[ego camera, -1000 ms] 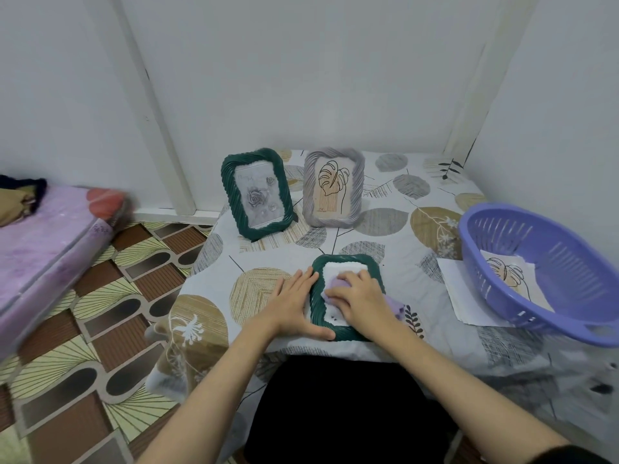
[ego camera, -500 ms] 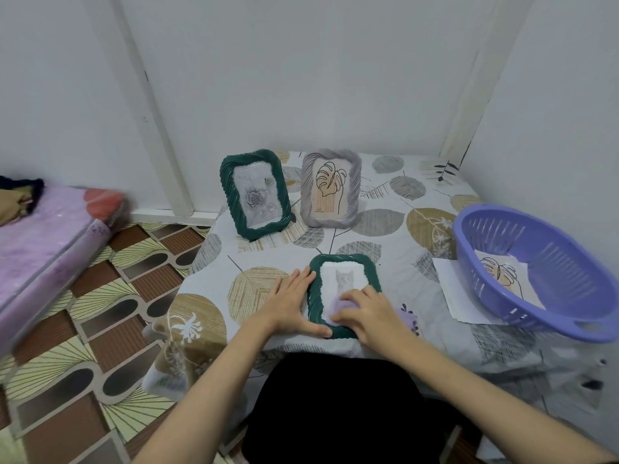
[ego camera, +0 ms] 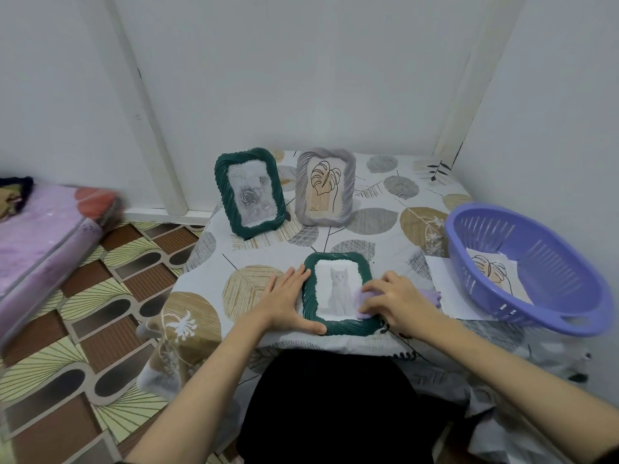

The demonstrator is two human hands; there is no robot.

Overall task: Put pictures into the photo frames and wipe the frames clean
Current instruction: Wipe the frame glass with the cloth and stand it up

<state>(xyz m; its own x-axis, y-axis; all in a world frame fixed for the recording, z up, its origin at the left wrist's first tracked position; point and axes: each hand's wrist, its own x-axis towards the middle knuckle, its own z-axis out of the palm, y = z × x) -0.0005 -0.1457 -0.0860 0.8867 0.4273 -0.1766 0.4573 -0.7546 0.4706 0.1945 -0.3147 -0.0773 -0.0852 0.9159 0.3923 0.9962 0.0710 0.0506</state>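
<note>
A corner of a lived-in home: a low table (ego camera: 385, 202) draped in a leaf-print cloth stands against bare white walls, beside a pink mattress (ego camera: 37, 242) on patterned vinyl flooring (ego camera: 100, 316), with a purple plastic basket (ego camera: 536, 262) and framed pictures (ego camera: 249, 192) set out.

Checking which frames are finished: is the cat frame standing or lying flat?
Lying flat: the cat frame lies face up on the table, between both hands.

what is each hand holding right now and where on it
The right hand presses a purple cloth onto the lower right of the flat green frame. The left hand lies flat against that frame's left edge, steadying it, gripping nothing.
</note>
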